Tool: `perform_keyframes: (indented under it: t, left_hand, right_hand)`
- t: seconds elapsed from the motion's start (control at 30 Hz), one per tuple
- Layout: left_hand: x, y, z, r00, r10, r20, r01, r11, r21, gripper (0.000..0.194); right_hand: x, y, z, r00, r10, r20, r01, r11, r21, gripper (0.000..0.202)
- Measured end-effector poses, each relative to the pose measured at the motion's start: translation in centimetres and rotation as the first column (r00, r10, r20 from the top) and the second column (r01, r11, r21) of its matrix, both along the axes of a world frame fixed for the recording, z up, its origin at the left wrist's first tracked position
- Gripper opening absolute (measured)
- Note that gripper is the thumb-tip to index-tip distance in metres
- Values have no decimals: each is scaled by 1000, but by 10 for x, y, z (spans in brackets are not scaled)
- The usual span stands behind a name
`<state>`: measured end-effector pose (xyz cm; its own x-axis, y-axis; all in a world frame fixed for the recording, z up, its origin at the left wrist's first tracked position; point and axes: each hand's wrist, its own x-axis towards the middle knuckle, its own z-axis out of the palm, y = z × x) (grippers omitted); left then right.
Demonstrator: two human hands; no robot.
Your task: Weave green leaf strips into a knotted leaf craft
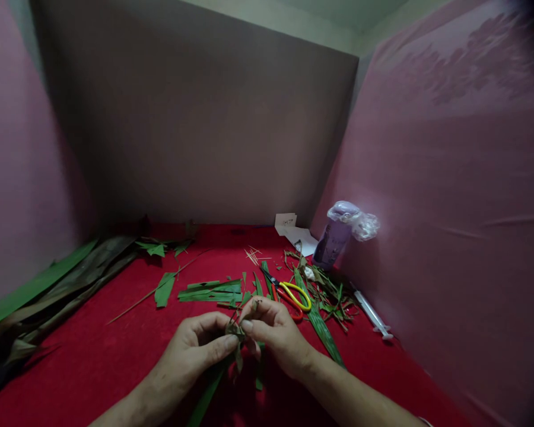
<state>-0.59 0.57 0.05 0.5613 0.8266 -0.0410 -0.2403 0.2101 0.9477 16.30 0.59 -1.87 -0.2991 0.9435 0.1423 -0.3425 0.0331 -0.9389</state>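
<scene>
Between my two hands is a small bundle of dried, brownish-green leaf [235, 330], with loose ends hanging below it. My left hand [207, 344] pinches its left side between thumb and fingers. My right hand [271, 332] pinches its upper right part, fingers curled. A long green leaf strip [209, 392] runs down below my left hand. Just beyond my right hand lie scissors [297, 295] with one yellow and one red handle. Cut green leaf strips [211, 290] lie beyond my left hand.
On the red cloth [129, 338] are toothpicks [253, 256], a thin stick [146, 295], a leaf scrap pile [333, 296] and a syringe [371, 313]. A purple bottle [331, 240] and white papers [300, 236] stand farther back. Long leaves [66, 279] lie left, beside a wall.
</scene>
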Motion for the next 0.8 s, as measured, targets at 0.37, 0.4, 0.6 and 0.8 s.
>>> perform_keyframes:
  t: [0.37, 0.4, 0.6, 0.8]
  left_hand:
    - [2, 5, -5, 997, 62, -43, -64, 997, -34, 18]
    - [2, 4, -5, 997, 56, -44, -58, 998, -35, 19]
    - [1, 1, -6, 996, 37, -82, -37, 999, -2, 17]
    - [-1, 6, -12, 996, 30, -83, -29, 1000, 11, 25]
  right_hand:
    - [-3, 0, 1, 998, -58, -18, 60, 992, 112, 20]
    - [-3, 0, 2, 998, -57, -26, 59, 993, 106, 20]
    - [-1, 0, 2, 999, -35, 30, 33, 997, 75, 22]
    - [1, 2, 4, 999, -7, 33, 3, 993, 116, 24]
